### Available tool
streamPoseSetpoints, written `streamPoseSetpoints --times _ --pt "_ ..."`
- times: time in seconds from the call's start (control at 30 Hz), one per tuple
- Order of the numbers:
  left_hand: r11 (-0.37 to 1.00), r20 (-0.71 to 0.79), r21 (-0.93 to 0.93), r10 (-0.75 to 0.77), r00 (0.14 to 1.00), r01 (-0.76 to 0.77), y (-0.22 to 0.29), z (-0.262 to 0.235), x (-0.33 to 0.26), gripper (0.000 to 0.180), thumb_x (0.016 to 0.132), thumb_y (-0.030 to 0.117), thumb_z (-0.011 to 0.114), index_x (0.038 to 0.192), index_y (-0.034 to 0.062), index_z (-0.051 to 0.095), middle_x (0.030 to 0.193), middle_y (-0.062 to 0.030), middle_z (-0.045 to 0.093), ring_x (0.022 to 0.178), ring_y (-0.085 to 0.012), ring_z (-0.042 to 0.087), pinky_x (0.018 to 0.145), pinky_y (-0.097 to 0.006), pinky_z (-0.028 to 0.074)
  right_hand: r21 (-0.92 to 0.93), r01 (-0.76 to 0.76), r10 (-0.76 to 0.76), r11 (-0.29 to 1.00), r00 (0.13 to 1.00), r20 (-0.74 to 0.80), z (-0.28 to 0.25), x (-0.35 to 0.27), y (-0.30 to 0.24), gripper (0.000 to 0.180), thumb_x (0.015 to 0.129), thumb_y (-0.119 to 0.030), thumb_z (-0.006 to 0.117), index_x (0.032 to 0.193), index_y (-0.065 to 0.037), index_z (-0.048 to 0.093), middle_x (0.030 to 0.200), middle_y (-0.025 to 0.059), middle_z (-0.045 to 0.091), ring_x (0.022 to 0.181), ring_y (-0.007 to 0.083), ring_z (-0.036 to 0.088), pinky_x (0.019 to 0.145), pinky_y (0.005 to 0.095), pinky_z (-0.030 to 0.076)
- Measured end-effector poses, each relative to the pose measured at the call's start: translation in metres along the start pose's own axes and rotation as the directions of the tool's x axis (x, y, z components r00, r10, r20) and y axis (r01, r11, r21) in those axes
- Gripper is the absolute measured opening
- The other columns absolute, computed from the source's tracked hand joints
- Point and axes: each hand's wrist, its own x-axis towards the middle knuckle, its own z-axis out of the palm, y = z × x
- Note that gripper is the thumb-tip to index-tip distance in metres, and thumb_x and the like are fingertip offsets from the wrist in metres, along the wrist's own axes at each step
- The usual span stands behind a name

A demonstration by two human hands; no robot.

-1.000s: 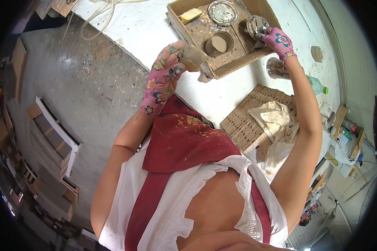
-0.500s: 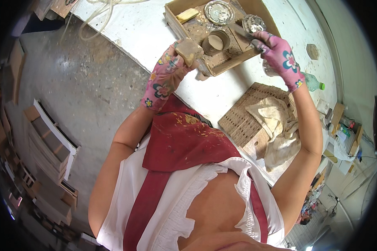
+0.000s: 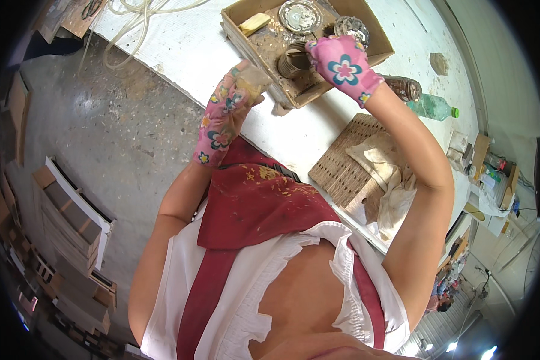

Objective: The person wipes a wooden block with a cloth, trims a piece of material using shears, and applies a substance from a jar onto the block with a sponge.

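My left hand (image 3: 227, 114), in a pink flowered glove, is closed around a small, dirty tan block (image 3: 255, 81) just off the box's near left corner. Whether the block is wood or sponge I cannot tell. My right hand (image 3: 344, 67), gloved alike, is closed beside a round, ridged brown cup (image 3: 293, 65). It grips a slim, flat grey tool, now mostly hidden by the glove; a thin dark part shows at the cup's mouth. The cup stands in a shallow wooden box (image 3: 263, 57) with a smeared round lid (image 3: 300, 17) and a crusted round container (image 3: 351, 29).
A yellowish piece (image 3: 254, 24) lies in the box. On the white table (image 3: 189, 60) are a perforated brown board (image 3: 345, 162), a stained cloth (image 3: 381, 159), a brown jar (image 3: 405, 89), a green-capped bottle (image 3: 432, 108) and clear tubing (image 3: 143, 30). A white-edged frame (image 3: 81, 210) is on the floor.
My right hand has moved left and down to the cup, bringing the flat tool with it. My left hand has shifted slightly left, still around the block. The whole view has shifted a little.
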Motion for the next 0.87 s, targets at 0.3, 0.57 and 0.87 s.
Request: streamPoseSetpoints --times 0.3,0.57,0.87 --pt "0.997 -0.03 -0.035 0.071 0.997 -0.072 -0.01 -0.025 0.003 0.058 0.078 0.006 0.063 0.129 -0.002 0.037 0.121 -0.0124 0.05 0.111 -0.0214 0.053 0.095 -0.031 0.046 0.177 -0.034 0.025 0.984 0.998 0.051 0.002 0.014 -0.003 0.012 0.073 -0.018 0.059 0.074 -0.008 0.066 0.071 0.0139 0.064 0.068 0.0302 0.064 0.061 0.0387 0.049" --pt "1.0 -0.044 0.024 0.006 0.999 -0.005 -0.007 -0.015 0.0 0.058 0.078 0.004 0.063 0.13 -0.0002 0.037 0.121 -0.0123 0.051 0.113 -0.0227 0.052 0.095 -0.032 0.045 0.152 0.011 -0.014 0.988 1.0 0.019 0.004 0.013 -0.007 0.014 0.075 -0.018 0.058 0.073 -0.006 0.066 0.069 0.0155 0.063 0.064 0.0327 0.063 0.058 0.0404 0.05" --pt "0.995 -0.066 0.103 -0.005 0.998 0.012 -0.01 -0.015 0.002 0.066 0.079 0.006 0.064 0.136 -0.0005 0.032 0.126 -0.0136 0.049 0.116 -0.0224 0.051 0.094 -0.03 0.046 0.304 -0.092 0.064 0.948 0.993 0.099 0.011 0.014 0.001 0.021 0.076 -0.026 0.06 0.079 -0.006 0.066 0.074 0.018 0.064 0.071 0.0327 0.065 0.067 0.0438 0.051"
